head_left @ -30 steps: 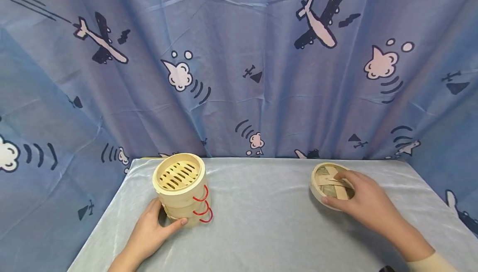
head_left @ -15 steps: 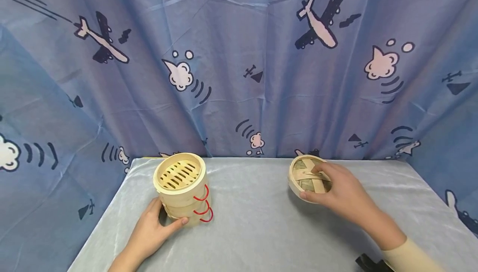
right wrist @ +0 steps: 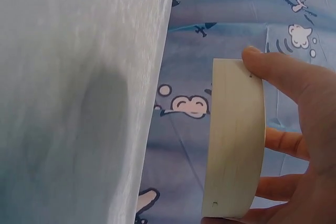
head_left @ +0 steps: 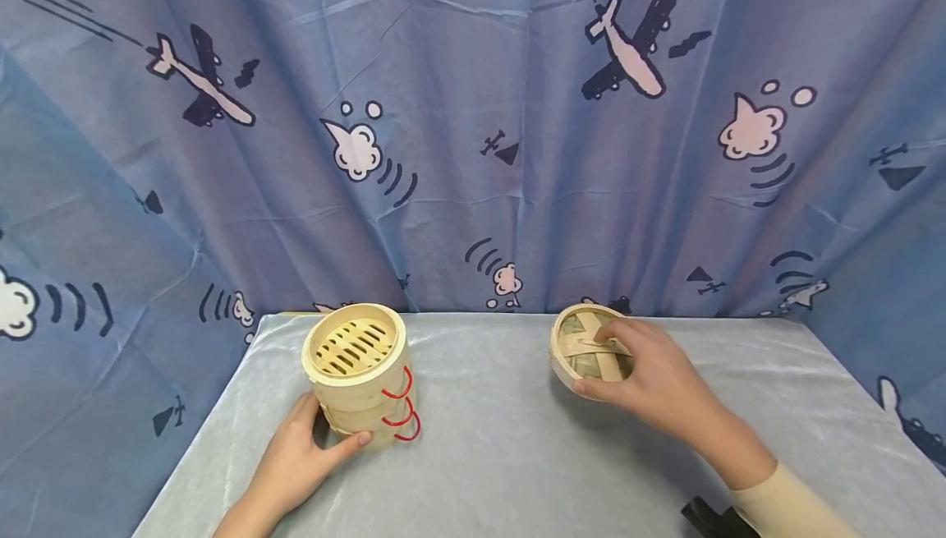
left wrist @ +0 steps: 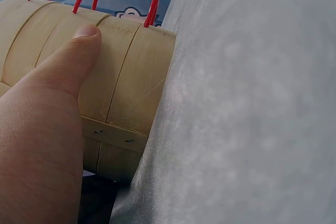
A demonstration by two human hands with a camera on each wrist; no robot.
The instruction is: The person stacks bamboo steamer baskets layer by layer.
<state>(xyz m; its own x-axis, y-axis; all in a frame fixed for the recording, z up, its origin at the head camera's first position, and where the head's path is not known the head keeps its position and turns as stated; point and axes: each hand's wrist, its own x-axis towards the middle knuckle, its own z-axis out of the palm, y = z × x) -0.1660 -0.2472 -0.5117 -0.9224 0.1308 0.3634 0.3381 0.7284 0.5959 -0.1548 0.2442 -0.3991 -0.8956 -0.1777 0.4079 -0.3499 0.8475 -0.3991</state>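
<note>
In the head view, a stack of bamboo steamer baskets (head_left: 358, 406) stands upright at the left of the table, its slatted inside showing at the top. My left hand (head_left: 296, 464) holds the stack low down, thumb in front and fingers around the left side. The thumb (left wrist: 79, 51) presses on the bamboo wall in the left wrist view. Right of centre, my right hand (head_left: 658, 382) grips a round woven steamer lid (head_left: 572, 349) by its rim, apart from the stack. In the right wrist view, the lid's side wall (right wrist: 236, 135) is off the cloth, which carries its shadow.
Grey cloth (head_left: 480, 439) covers the table between the stack and the lid. Behind it hangs a blue curtain (head_left: 443, 152) printed with airplanes. Several red loops (head_left: 402, 415) stick out from the stack's right side. A black object (head_left: 713, 517) shows by the right sleeve.
My right hand has carried the steamer lid leftward over the table, toward the stack, moving less in the last half second. My left hand and the stack have stayed in place.
</note>
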